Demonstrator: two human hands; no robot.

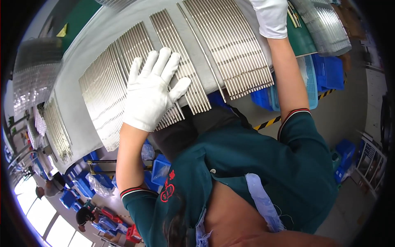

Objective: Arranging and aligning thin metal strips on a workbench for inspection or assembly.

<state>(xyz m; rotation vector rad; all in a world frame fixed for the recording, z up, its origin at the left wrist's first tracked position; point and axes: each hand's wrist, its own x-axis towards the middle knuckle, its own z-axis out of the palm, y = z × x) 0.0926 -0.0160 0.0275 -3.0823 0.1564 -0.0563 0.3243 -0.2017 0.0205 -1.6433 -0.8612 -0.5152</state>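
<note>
1. Left hand [151, 95], in a white cloth glove, lies flat with fingers spread on a ribbed steel grating panel [123, 82], apparently steadying it; nothing is gripped.
2. Right hand [271, 17], also gloved, reaches to the far right over another grating [228, 45]; its grip cannot be told.
3. Both panels, slatted bright metal, lie on a grey table [74, 88].

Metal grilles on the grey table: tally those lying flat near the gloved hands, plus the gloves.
Metal grilles, flat side by side: 3
White gloves: 2, left hand, right hand
Total: 5
</note>
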